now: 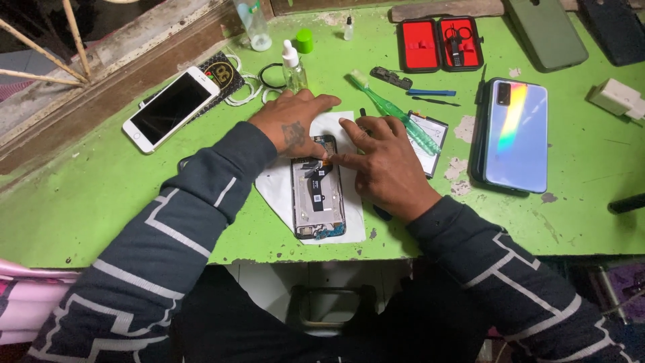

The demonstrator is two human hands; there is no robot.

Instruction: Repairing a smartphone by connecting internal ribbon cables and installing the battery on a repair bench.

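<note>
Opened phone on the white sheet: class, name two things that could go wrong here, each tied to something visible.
1. Both hands, left hand and right hand, press on the opened phone with its boards bare; a slip might damage parts.
2. The dropper bottle stands upright just beyond the left hand; a nudge could tip it, and any liquid might reach the electronics.

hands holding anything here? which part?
Nothing lifted. Left hand and right hand press fingertips on the upper end of the opened black phone body, lying flat on white paper.
</note>
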